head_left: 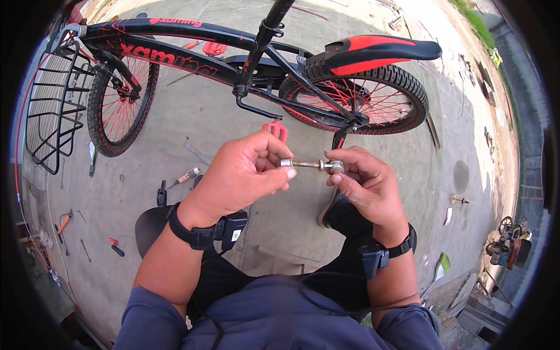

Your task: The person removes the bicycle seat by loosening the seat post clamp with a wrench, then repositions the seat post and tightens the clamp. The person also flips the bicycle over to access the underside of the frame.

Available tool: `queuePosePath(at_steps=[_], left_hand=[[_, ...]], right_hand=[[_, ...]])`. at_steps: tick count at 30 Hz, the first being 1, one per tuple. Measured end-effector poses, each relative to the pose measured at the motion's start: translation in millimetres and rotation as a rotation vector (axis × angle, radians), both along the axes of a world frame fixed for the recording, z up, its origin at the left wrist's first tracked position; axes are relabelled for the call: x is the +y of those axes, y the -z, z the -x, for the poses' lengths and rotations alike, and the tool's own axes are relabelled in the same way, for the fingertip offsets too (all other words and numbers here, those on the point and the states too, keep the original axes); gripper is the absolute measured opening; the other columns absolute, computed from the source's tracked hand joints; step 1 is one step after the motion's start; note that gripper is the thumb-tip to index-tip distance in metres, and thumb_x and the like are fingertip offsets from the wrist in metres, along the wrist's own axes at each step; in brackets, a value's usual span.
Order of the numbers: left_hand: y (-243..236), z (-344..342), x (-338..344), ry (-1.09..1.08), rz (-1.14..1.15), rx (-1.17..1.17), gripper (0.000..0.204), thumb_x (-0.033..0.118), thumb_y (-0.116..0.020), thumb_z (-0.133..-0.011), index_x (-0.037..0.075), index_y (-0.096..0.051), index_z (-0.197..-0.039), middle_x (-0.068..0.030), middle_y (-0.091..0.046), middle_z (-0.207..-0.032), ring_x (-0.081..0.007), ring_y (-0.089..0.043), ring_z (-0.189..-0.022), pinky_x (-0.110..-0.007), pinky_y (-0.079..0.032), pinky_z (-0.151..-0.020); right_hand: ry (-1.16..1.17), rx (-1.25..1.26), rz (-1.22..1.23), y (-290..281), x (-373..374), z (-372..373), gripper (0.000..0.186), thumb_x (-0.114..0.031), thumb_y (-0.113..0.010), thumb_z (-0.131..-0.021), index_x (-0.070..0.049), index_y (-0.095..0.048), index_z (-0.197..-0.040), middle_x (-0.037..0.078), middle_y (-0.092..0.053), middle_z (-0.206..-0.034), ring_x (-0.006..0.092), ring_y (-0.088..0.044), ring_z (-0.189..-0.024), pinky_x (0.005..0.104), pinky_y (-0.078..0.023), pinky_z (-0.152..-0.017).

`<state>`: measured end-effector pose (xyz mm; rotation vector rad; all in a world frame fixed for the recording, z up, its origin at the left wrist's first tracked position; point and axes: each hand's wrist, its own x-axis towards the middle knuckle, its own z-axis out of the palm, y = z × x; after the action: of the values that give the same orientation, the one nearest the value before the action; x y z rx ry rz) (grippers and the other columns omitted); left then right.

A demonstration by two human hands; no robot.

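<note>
Head view, looking down at both hands above a concrete floor. The left hand holds one end of a short metal axle, its grip pressed together around a silver nut-like piece on that end. The right hand meets the axle from the other side, thumb and fingertips pinching a round silver fitting seated on the far end. The axle lies roughly level between the two hands, held in the air in front of the person's chest and clear of the floor. Each wrist carries a black strap with a small black box attached. Beyond the hands a black and red bicycle stands on its wheels: its rear wheel with red spokes and a red and black mudguard is at the right, its front wheel at the left, next to a black wire basket. A red pedal shows just above the left hand, touching nothing that can be made out. Small hand tools lie scattered on the floor at the left, among them a screwdriver and an orange-handled tool.
</note>
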<state>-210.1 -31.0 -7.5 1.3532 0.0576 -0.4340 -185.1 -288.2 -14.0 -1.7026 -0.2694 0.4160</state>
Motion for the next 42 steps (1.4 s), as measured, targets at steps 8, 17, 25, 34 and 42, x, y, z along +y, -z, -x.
queuePosePath(at_steps=[8,17,25,34,42], left_hand=[[3.5,2.9,-5.7,0.057,-0.035,-0.030,0.021,0.001,-0.072,-0.092,0.001,-0.062,-0.110,-0.0055,-0.070,-0.090,-0.0103,-0.070,-0.078,-0.022,-0.053,-0.063],[6.7,4.1,-6.1,0.052,0.061,0.044,0.020,0.006,-0.065,-0.100,0.000,-0.064,-0.118,-0.0073,-0.071,-0.095,-0.0141,-0.071,-0.079,-0.024,-0.055,-0.064],[9.1,6.4,-13.0,0.063,0.102,0.076,0.020,0.016,-0.058,-0.106,0.000,-0.062,-0.118,-0.0070,-0.069,-0.093,-0.0153,-0.071,-0.076,-0.023,-0.054,-0.060],[12.7,9.1,-20.5,0.041,0.150,0.226,0.037,0.037,-0.049,-0.110,0.003,-0.062,-0.105,-0.0057,-0.066,-0.080,-0.0122,-0.066,-0.062,-0.021,-0.045,-0.051],[14.7,10.7,-21.9,0.023,0.140,0.279,0.040,0.040,-0.051,-0.109,0.003,-0.063,-0.101,-0.0040,-0.063,-0.070,-0.0102,-0.062,-0.055,-0.020,-0.040,-0.046]], right_hand=[[-0.102,-0.178,0.059,-5.6,8.2,2.6,0.035,-0.005,-0.080,-0.082,-0.004,-0.072,-0.116,0.004,-0.062,-0.094,0.0124,-0.057,-0.080,0.0288,-0.047,-0.071],[-0.007,-0.185,0.160,-16.0,16.1,7.0,0.021,-0.007,-0.076,-0.087,-0.004,-0.069,-0.107,0.004,-0.061,-0.086,0.0140,-0.057,-0.074,0.0278,-0.047,-0.067],[0.071,-0.267,0.174,-14.3,20.7,12.0,0.013,-0.005,-0.069,-0.090,-0.004,-0.066,-0.103,0.000,-0.060,-0.084,0.0065,-0.049,-0.069,0.0234,-0.040,-0.061],[0.113,-0.262,0.229,-10.2,23.6,15.1,0.019,-0.005,-0.075,-0.084,-0.006,-0.065,-0.099,0.006,-0.065,-0.089,0.0139,-0.063,-0.070,0.0269,-0.053,-0.062],[0.077,-0.446,0.294,-12.0,24.7,14.4,0.020,-0.006,-0.076,-0.083,-0.007,-0.065,-0.099,0.008,-0.065,-0.089,0.0192,-0.067,-0.072,0.0296,-0.055,-0.060]])
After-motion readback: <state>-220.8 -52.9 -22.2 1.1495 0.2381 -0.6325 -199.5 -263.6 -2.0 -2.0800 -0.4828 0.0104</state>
